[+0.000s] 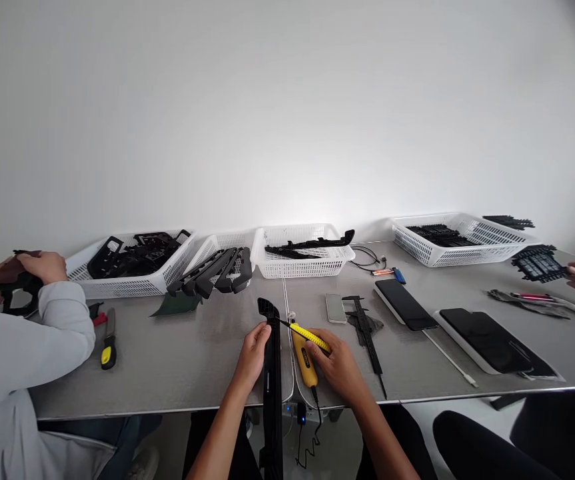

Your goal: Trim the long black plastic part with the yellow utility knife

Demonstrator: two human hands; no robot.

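Note:
My left hand (254, 353) is closed around a long black plastic trim piece (272, 380), which stands nearly upright over the table's front edge with its hooked end at the top. In my right hand (340, 363) is a yellow utility knife (311, 337). Its tip points left and reaches the trim piece just below the hooked end; whether it touches is too small to tell. Beneath the knife, a yellow corded tool (304, 359) lies on the table, its black cable hanging over the edge.
White baskets (303, 269) with black parts line the wall. Right of my hands lie a caliper (367, 333), a small grey device (336, 309) and phones (407, 303). A file (110, 340) lies left. Co-workers' hands (47, 267) handle black parts at both sides.

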